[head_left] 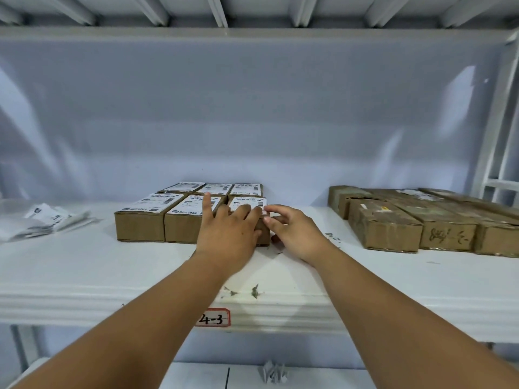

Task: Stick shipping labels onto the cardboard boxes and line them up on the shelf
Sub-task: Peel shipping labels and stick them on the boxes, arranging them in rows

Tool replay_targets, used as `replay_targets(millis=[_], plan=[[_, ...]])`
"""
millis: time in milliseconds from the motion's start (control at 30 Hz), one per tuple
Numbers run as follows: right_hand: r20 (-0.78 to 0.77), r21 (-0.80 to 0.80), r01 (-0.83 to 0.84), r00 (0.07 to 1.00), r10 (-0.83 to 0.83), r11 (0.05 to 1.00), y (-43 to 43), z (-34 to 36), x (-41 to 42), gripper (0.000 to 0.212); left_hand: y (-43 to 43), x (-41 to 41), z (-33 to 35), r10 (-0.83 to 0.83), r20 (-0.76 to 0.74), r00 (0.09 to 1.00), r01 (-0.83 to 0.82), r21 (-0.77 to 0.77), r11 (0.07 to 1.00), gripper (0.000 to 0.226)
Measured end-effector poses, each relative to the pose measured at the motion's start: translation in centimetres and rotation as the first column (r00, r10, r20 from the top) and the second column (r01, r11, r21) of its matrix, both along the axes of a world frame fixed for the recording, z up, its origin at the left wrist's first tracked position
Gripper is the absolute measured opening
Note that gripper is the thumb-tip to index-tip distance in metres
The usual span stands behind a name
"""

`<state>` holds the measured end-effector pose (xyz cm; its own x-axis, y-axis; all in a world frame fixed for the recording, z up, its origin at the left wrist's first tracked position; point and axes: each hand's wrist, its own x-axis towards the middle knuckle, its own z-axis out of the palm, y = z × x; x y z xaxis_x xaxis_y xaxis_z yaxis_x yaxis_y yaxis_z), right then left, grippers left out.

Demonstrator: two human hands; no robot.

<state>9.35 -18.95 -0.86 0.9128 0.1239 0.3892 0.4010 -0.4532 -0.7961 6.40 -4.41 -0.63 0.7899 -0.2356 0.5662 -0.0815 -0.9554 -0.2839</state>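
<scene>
Head view: white shelf (84,270) at chest height, six labelled cardboard boxes on it in a tight two-by-three block, left of centre. Front row: front-left box (140,228), front-middle box (181,230), front-right box (263,234), all touching side to side, front faces flush. Back row (214,188) sits directly behind, white labels up. Left hand (229,234) lies palm-down on the front-right box, fingers flat across its label (244,202) and not curled round anything; its index finger (207,206) is stretched straight forward over the front-middle box. Right hand (295,234) is just beside that box's right side, fingers relaxed and slightly bent, with index tip and thumb tip at the right edge of the label and box. It looks like touching rather than a grip, and nothing is carried. Both forearms are bare and reach in over the shelf front. Off to the right, well apart from the block, is a group of brown unlabelled boxes (384,228), one with scribbled marker on its end. At far left on the shelf is a loose pile of label sheets (47,220). On the shelf's front lip is a red-bordered tag (212,318) reading 4-3. Crumpled paper (273,372) sits on the lower level.
</scene>
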Motion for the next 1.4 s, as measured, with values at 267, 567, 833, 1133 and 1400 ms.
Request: replay_targets(millis=[267, 567, 833, 1133, 1400], plan=[[0.098, -0.131, 0.057, 0.994, -0.044, 0.99, -0.1, 0.9, -1.3, 0.031, -0.3, -0.3, 0.2, 0.042, 0.018, 0.999, -0.042, 0.023, 0.999, 0.049], [0.002, -0.023, -0.015, 1.0, 0.015, 1.0, -0.1, 0.7, -1.4, 0.039, -0.1, -0.2, 0.0, 0.028, 0.038, 0.999, -0.026, -0.051, 0.998, 0.046], [0.003, 0.002, -0.017, 1.0, 0.017, 1.0, 0.1, 0.7, -1.1, 0.039, 0.0, -0.2, 0.0, 0.0, 0.062, 0.998, 0.007, -0.112, 0.994, 0.051], [0.023, -0.185, 0.099, 0.995, -0.096, 0.978, 0.2, 0.4, -1.8, 0.037, -0.1, -0.4, 0.0, -0.098, 0.105, 0.99, 0.114, -0.154, 0.981, 0.048], [0.428, -0.507, 0.595, 0.801, -0.417, 0.623, -1.7, 1.9, -4.5, 0.039, -0.5, -0.9, 0.1, -0.432, 0.208, 0.877, 0.446, -0.024, 0.894, 0.026]])
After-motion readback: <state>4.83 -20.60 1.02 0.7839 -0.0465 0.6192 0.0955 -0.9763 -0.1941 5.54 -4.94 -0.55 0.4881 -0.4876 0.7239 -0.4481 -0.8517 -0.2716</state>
